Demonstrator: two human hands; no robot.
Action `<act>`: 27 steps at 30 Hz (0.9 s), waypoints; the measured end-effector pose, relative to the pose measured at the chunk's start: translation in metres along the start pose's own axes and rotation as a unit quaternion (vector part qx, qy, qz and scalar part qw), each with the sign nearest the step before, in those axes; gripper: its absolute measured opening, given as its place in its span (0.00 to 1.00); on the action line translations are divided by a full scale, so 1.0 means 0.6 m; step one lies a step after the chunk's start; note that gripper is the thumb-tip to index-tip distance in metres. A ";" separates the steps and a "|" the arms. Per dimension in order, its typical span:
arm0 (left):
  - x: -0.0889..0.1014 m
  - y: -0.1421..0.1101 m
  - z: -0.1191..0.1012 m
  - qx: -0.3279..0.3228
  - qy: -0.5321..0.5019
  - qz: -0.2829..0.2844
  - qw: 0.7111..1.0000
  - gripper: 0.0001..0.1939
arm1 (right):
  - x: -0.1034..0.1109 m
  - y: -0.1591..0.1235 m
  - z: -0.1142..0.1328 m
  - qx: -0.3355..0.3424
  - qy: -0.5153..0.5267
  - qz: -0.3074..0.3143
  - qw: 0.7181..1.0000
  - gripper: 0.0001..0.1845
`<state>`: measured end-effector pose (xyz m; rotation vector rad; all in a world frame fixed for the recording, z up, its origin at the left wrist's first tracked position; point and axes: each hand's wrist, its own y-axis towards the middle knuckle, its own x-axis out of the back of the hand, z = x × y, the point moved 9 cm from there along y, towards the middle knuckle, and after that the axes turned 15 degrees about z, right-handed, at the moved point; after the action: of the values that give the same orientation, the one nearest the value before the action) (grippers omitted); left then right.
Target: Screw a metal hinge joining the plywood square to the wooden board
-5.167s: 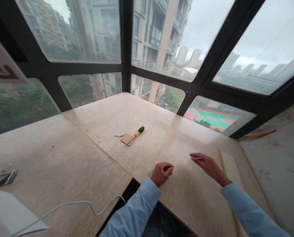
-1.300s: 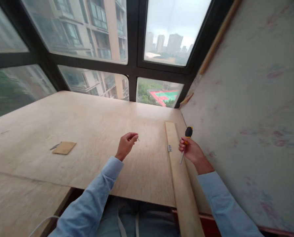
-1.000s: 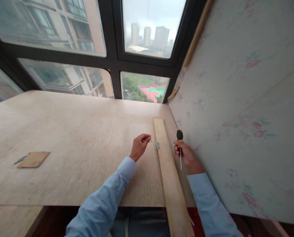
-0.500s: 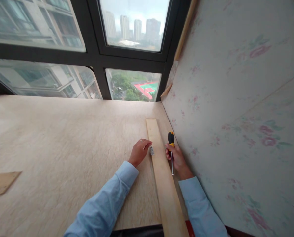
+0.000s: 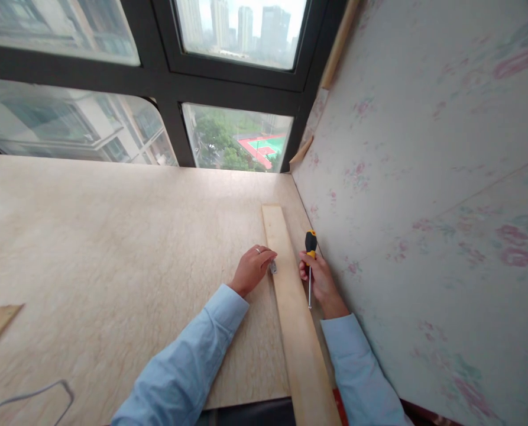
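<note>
The left hand (image 5: 253, 269) bends over the left edge of a pale wooden board (image 5: 292, 313), its fingertips drawn close together at a small metal fitting (image 5: 273, 268) on that edge; the fingers cover part of it, so I cannot tell whether this grip pinches anything. The right hand's grip is wrapped around a black-and-yellow screwdriver (image 5: 310, 241), handle up and shaft pointing down, on the far side of the board beside the wall (image 5: 405, 195). The tip is well apart from the fitting. The board lies on the tabletop (image 5: 113, 254) with its near end running out past the edge, and nothing visible clamps it; a push on that overhanging end, or a sideways load, could swing or tip it. The fitting seems small and light, so a nudge from those fingertips might shift it out of line if it is loose, and whether it is fastened does not show. Anything tiny dropped here could roll over the nearby edge. With the wall so near, the right hand has little room, and a cramped angle could let the tip slip toward the left fingers.
</note>
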<state>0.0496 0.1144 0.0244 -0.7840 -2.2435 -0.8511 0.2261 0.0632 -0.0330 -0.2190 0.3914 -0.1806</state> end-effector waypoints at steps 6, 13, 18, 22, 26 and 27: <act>-0.006 -0.002 0.000 -0.019 -0.002 0.012 1.000 0.12 | 0.002 0.003 -0.002 0.000 -0.008 0.005 1.000 0.17; 0.000 -0.009 0.008 0.004 -0.013 -0.007 1.000 0.12 | -0.001 0.002 0.000 0.000 -0.004 0.014 1.000 0.17; 0.019 -0.038 0.024 0.107 -0.056 -0.057 0.991 0.12 | -0.004 0.003 0.001 -0.007 0.003 0.024 1.000 0.17; -0.002 -0.078 0.049 0.224 -0.161 -0.064 0.959 0.13 | 0.002 0.003 0.006 -0.002 0.010 0.015 1.000 0.18; -0.051 -0.093 0.033 0.250 -0.362 -0.013 0.898 0.16 | 0.013 0.002 0.011 0.014 0.006 -0.005 1.000 0.17; -0.060 -0.094 0.023 0.251 -0.403 -0.002 0.880 0.15 | 0.015 0.003 0.011 0.016 0.002 -0.007 1.000 0.16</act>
<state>0.0289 0.0784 -0.0301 -0.9801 -2.9804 0.1534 0.2368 0.0641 -0.0305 -0.1896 0.3912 -0.2009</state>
